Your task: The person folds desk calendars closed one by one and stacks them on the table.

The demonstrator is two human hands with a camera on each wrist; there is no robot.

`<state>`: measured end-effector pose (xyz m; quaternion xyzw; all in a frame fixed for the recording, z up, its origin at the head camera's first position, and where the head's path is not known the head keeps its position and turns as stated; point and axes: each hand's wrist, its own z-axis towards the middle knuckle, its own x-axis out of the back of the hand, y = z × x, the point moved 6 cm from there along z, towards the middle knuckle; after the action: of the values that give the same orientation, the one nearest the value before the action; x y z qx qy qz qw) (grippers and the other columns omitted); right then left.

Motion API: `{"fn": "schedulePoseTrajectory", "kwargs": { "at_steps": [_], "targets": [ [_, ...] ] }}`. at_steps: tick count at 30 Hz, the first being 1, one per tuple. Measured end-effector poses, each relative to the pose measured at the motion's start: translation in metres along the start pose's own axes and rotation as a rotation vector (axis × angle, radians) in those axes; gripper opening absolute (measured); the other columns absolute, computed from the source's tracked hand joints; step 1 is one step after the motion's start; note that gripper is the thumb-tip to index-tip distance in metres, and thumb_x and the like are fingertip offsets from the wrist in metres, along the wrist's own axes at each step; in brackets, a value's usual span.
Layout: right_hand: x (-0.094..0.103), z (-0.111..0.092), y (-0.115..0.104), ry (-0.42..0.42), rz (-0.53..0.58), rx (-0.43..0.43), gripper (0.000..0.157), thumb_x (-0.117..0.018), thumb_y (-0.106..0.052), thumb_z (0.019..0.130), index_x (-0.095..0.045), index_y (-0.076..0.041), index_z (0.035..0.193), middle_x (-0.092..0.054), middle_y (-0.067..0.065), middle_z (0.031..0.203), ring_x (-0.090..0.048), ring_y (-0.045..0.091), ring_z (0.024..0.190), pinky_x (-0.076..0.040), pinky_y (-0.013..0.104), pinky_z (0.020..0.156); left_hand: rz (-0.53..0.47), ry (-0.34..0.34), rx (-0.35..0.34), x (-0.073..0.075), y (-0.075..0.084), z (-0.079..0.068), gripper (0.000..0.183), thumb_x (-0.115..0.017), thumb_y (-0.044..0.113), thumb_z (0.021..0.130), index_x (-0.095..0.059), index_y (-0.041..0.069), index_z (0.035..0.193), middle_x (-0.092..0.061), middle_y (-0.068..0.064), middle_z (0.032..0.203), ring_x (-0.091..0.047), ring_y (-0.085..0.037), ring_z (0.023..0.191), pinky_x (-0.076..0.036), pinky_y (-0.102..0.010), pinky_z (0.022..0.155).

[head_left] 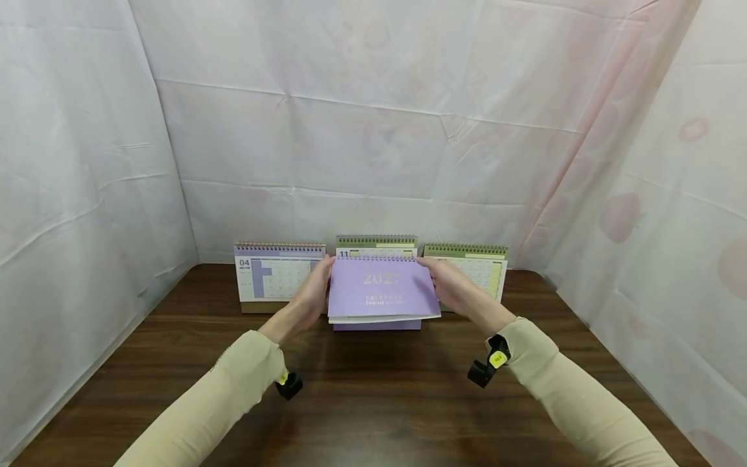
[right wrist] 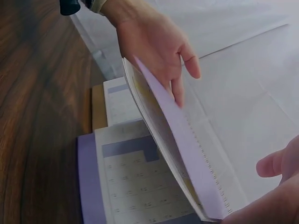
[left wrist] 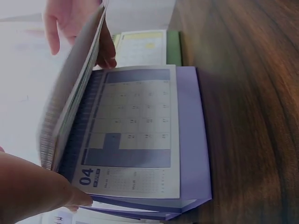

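Our left hand [head_left: 315, 287] and right hand [head_left: 450, 283] support the lifted leaves [left wrist: 70, 93] of the purple calendar [head_left: 384, 295] from either side, fingers fairly straight. It stands just in front of the calendar marked 11 [head_left: 376, 246]; the calendar marked 04 [head_left: 283, 279] is left of that landmark, the green-topped calendar [head_left: 481, 269] right. We judge the step as turning leaves about the spiral [head_left: 376, 258]; next probably calls for guiding both edges evenly.

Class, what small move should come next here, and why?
Perhaps the left hand and right hand should tip the purple 2027 cover back over its wire coil: it slants above the April page, while the leftmost desk calendar shows 04.
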<state>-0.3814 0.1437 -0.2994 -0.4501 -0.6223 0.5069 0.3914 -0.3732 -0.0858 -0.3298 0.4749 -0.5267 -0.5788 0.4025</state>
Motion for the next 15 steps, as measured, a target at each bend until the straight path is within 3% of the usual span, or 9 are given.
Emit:
{"fn": "schedulePoseTrajectory", "kwargs": {
  "at_steps": [3, 15],
  "targets": [
    [-0.001, 0.003, 0.005, 0.009, -0.012, 0.003, 0.064, -0.035, -0.025, 0.105, -0.005, 0.005, 0.153, 0.021, 0.01, 0.161, 0.019, 0.025, 0.149, 0.007, 0.043, 0.123, -0.014, 0.009, 0.0, 0.0, -0.003, 0.002, 0.07, -0.024, 0.038, 0.104, 0.019, 0.013, 0.153, 0.025, 0.004, 0.16, 0.019, -0.018, 0.149, 0.012, -0.04, 0.122],
    [-0.002, 0.011, 0.017, 0.139, 0.024, 0.038, 0.056, -0.031, -0.028, 0.105, -0.023, 0.004, 0.15, 0.002, 0.017, 0.163, 0.002, 0.032, 0.151, -0.002, 0.048, 0.123, -0.017, 0.053, -0.009, 0.001, -0.009, 0.005, 0.07, -0.024, 0.035, 0.104, 0.019, 0.009, 0.152, 0.026, -0.002, 0.16, 0.019, -0.022, 0.149, 0.013, -0.041, 0.121]
  ]
}}
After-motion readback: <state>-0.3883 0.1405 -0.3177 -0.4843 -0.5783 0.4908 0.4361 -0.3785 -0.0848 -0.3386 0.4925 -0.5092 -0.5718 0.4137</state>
